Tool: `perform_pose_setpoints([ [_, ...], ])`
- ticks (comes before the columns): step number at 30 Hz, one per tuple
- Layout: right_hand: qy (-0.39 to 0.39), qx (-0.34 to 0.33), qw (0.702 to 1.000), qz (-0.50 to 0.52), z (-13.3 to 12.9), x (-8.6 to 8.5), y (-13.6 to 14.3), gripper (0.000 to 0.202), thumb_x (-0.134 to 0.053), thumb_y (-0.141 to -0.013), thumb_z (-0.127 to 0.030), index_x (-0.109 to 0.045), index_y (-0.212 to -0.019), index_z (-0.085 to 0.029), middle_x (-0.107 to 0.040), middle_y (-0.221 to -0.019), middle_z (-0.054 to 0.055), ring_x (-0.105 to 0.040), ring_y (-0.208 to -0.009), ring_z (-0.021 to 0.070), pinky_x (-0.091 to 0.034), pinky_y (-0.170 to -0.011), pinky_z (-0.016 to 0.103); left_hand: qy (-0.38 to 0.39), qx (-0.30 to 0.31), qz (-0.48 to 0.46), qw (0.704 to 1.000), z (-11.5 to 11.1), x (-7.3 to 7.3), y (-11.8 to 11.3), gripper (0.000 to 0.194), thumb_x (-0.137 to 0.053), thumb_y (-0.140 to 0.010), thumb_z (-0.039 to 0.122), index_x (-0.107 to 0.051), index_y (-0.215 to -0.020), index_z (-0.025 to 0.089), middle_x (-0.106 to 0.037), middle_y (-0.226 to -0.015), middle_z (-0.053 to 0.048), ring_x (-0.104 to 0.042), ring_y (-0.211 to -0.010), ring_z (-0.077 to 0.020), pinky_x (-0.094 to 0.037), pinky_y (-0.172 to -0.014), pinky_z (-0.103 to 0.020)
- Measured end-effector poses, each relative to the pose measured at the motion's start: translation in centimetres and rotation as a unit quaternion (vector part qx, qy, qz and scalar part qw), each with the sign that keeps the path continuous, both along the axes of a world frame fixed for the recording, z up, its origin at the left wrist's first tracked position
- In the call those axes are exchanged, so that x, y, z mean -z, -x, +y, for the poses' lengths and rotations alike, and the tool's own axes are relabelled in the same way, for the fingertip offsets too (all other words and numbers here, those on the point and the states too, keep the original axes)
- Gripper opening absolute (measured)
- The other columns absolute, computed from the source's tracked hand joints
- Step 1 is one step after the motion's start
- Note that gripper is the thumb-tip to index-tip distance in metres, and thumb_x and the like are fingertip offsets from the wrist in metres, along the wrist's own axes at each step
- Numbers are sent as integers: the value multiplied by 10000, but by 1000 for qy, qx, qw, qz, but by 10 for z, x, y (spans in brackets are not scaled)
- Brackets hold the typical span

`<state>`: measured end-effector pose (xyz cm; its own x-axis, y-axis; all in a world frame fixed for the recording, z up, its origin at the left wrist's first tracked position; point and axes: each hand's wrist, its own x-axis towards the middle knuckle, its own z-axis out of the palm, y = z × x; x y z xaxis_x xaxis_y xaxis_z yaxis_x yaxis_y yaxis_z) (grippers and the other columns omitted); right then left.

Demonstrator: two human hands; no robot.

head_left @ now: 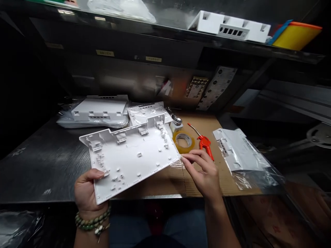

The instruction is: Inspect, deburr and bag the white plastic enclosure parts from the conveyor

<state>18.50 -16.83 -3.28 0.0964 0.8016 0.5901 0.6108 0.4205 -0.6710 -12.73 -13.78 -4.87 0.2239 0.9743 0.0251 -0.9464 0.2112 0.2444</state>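
My left hand (88, 189) is closed on the white shell (131, 148): thumb flat on the inner face at its left end, fingers hidden underneath. My right hand (204, 172) has thumb and index pinched on the shell's right corner, other fingers loosely curled. So the shell spans between both hands, tilted, ribbed inside facing me, wall along the side away from the hands. Bead bracelets (93, 220) on the left wrist.

Just beyond the right fingertips: tape roll (184, 150) lying flat, then a metal-capped bottle (177, 124) behind it. Red air gun (205, 143) just past the right knuckles, nozzle pointing away and to the left. Cardboard (165, 182) under all three, running below the right hand.

Right of the right hand, apart from it: bagged shell (240, 150), plastic spilling toward me. Ahead of the left hand, past the held part: shell stack (99, 110) on plastic wrap. Next to that, a wrapped shell (144, 112), partly covered by the held one. Dark bench (64, 148) left of the left hand.

Well above both hands: shelf (144, 29), with another shell (232, 27) and yellow bin (297, 36) up right.
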Motion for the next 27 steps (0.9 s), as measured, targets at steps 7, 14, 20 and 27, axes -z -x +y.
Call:
perform_pose_setpoints([
  [7, -16, -17, 999, -25, -2, 5, -2, 157, -690, -955, -117, -780, -1044, -209, -678, -978, 49, -683, -892, 152, -555, -816, 274, -73, 64, -7, 995, 2, 22, 11, 920, -413, -774, -40, -325, -1636, 269, -722, -1333, -41, -538, -1380, -329, -256, -1208, -649],
  [14, -7, 34, 999, 2, 18, -10, -29, 120, -715, -953, -183, -792, -1029, -236, -686, -984, 39, -677, -893, 168, -564, -751, 302, -138, 87, 11, 987, -2, 11, 2, 1042, -413, -669, -51, -306, -1639, 314, -759, -1254, -16, -606, -1300, -313, -328, -1173, -656],
  [20, -104, 40, 992, 60, 34, -60, -6, 125, -713, -957, -176, -792, -1033, -237, -674, -983, 25, -670, -902, 156, -573, -777, 304, -47, 65, 158, 984, -13, 42, 32, 1047, -458, -620, -58, -482, -1530, 458, -805, -1025, 83, -735, -1059, -363, -535, -1033, -641],
  [27, -97, 40, 993, 45, 44, -57, 2, 124, -686, -972, -169, -786, -1028, -216, -674, -974, 27, -670, -880, 153, -571, -758, 307, 51, 63, 235, 969, -25, 50, 33, 1061, -575, -589, -65, -519, -1501, 476, -822, -978, 57, -731, -1034, -437, -595, -947, -672],
])
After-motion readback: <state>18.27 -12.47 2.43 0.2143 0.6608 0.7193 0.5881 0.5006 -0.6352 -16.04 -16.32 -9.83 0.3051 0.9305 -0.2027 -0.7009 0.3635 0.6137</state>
